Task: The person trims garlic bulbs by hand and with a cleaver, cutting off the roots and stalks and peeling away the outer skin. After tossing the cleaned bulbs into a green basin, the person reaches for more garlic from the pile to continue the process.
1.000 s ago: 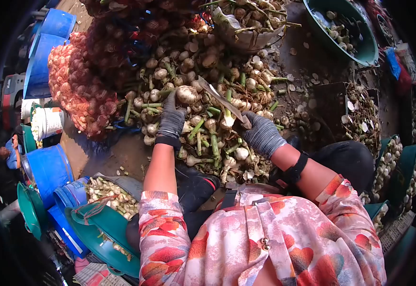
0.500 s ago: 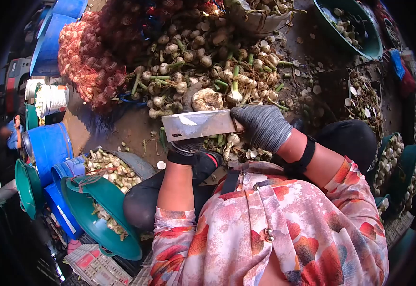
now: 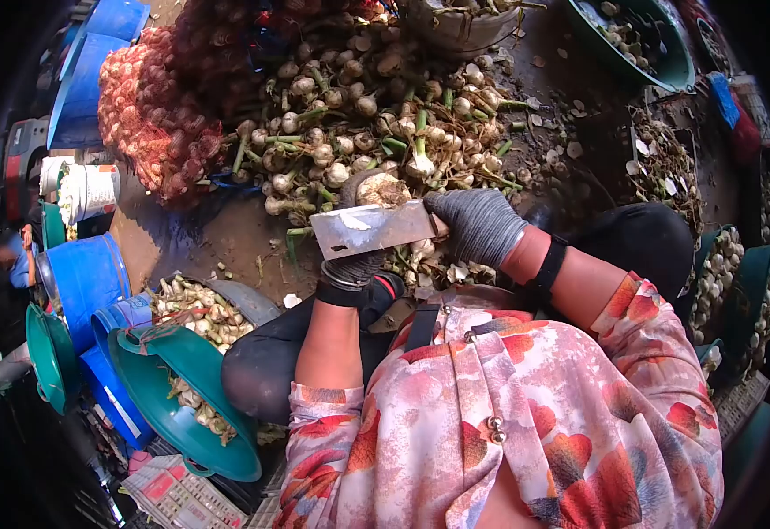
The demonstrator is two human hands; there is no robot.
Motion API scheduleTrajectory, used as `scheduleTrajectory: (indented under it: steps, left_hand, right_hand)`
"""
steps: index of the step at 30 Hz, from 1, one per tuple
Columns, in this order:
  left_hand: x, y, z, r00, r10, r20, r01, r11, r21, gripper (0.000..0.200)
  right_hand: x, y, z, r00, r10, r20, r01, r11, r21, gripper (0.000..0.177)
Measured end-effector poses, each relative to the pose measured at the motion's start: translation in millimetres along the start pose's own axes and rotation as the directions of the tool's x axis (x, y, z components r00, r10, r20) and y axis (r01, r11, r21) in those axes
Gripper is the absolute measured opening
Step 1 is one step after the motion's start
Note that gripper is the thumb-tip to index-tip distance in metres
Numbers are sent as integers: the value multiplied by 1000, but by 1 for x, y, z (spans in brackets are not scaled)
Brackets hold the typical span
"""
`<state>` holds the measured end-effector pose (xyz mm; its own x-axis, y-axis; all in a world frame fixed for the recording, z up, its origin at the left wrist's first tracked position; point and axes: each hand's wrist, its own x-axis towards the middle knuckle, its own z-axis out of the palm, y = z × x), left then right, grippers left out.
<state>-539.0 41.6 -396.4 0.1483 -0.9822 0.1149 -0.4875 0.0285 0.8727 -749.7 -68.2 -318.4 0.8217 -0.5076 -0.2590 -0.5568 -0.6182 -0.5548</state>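
Note:
In a grey knitted glove, my right hand (image 3: 478,226) is closed around the handle of a cleaver (image 3: 374,230). Its broad metal blade reaches to the left, across my left hand (image 3: 351,270). That hand is gloved too, and the blade hides most of its fingers; a thumb or finger shows above the blade, against a large garlic bulb (image 3: 381,190). The blade's upper edge overlaps the bulb's near side. Just beyond lies a heap of garlic bulbs (image 3: 332,152) with cut green stalks.
Red mesh sacks of garlic (image 3: 151,119) stand at the far left. A green basin (image 3: 226,452) and blue tubs (image 3: 92,278) are at my left. A pale bucket (image 3: 464,33) sits behind the heap, with another green basin (image 3: 678,78) at far right. Trimmings litter the ground.
The cleaver has tilted, its right end now higher than its left, and its blade overlaps more of the garlic bulb. The whole view has shifted slightly.

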Motion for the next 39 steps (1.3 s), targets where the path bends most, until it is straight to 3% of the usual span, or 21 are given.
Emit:
scheduleTrajectory:
  steps: [4, 7, 9, 10, 13, 15, 16, 17, 19, 22, 23, 25, 27, 28, 29, 30, 31, 33, 35, 37, 39]
  left_hand:
    - [1, 2, 5, 976, 157, 149, -202, 908, 366, 47]
    - [1, 12, 4, 978, 127, 166, -175, 933, 314, 48]
    - [17, 46, 11, 998, 57, -26, -58, 997, -53, 52]
    - [21, 54, 7, 987, 158, -17, -153, 976, 155, 59]
    - [9, 53, 7, 1000, -6, -20, 7, 995, 96, 66]
    - [14, 82, 8, 977, -165, -133, 152, 983, -102, 75]
    - [12, 99, 0, 982, -10, -187, -2, 998, -61, 76]
    - [7, 109, -10, 964, 145, -223, -151, 989, -8, 77]
    - [11, 107, -21, 947, 244, -209, -229, 969, 93, 81]
    - [26, 86, -2, 976, 79, -205, -109, 984, -139, 84]
    - [30, 85, 3, 972, 171, -162, -164, 985, 60, 89]
    - [36, 96, 7, 944, 325, -60, -278, 879, 388, 97]
    - [34, 89, 8, 943, 292, -162, -247, 937, 248, 103]
    - [35, 84, 8, 978, 17, -209, -49, 988, -148, 103]
    - [34, 79, 9, 954, -264, -140, 155, 838, -523, 102]
    - [31, 71, 11, 874, -486, 28, 311, 513, -800, 102]
    - [29, 36, 18, 854, -462, 240, 377, 230, -897, 97]
    - [34, 38, 28, 843, -288, 454, 488, 57, -871, 70]
    - [35, 34, 37, 869, -277, 410, 461, 156, -873, 60]
    - [33, 31, 42, 935, -277, 220, 340, 538, -771, 51]
    - [29, 33, 37, 992, -122, -13, 116, 964, -241, 42]
  right_hand:
    - [5, 23, 18, 999, 30, -12, -30, 999, -30, 37]
    - [8, 32, 24, 999, 6, -51, -6, 1000, 2, 42]
    - [8, 37, 25, 996, -21, -92, 20, 1000, -13, 41]
    - [8, 39, 28, 995, -11, -98, 7, 999, -45, 37]
    - [11, 39, 27, 993, -44, -107, 41, 999, -29, 35]
    - [12, 52, 28, 972, 184, -144, -181, 983, 32, 32]
    - [28, 93, 26, 813, 574, -95, -554, 814, 173, 32]
    - [19, 128, 17, 810, 580, -89, -563, 810, 162, 34]
    - [29, 106, 2, 823, 512, -246, -376, 815, 440, 35]
    - [18, 39, -16, 936, 345, 72, -242, 481, 843, 46]
    - [10, 29, -12, 930, 264, 256, -312, 198, 929, 44]
    - [8, 12, -6, 959, 112, 262, -268, 49, 962, 42]
    - [9, 14, -8, 973, 170, 159, -200, 261, 945, 39]
    - [8, 17, -12, 979, 187, 85, -151, 373, 915, 43]
    - [16, 24, 9, 974, 130, -184, 129, 346, 929, 55]
    - [12, 18, -1, 977, 75, -201, 138, 498, 856, 59]
    - [9, 14, -12, 978, 11, -211, 155, 636, 756, 64]
    - [6, 14, -10, 978, -42, -205, 150, 820, 552, 65]
    - [5, 21, -6, 977, -87, -195, 173, 861, 479, 65]
    - [1, 23, -8, 963, -117, -243, 192, 929, 316, 62]
    - [-1, 18, -16, 964, -118, -240, 169, 964, 207, 59]
